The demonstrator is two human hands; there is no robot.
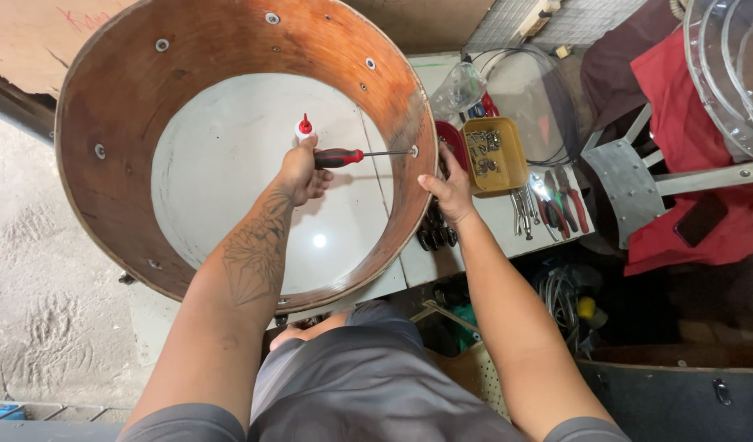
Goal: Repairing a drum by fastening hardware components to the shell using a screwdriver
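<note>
A large wooden drum shell (131, 164) lies on the bench (507, 221). Inside it, the left hand (301, 172) grips a red-handled screwdriver (356, 155), tip at a wall screw; the right hand (448, 190) is pressed flat against the outside (bracing). Keeping the blade square should prevent slipping.

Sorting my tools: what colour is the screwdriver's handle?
Red and black, on the screwdriver in the left hand; head view.

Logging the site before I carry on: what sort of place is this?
Probably a small drum repair workshop: a large wooden drum shell on the bench, a yellow tray of metal fittings, pliers beside it.
</note>
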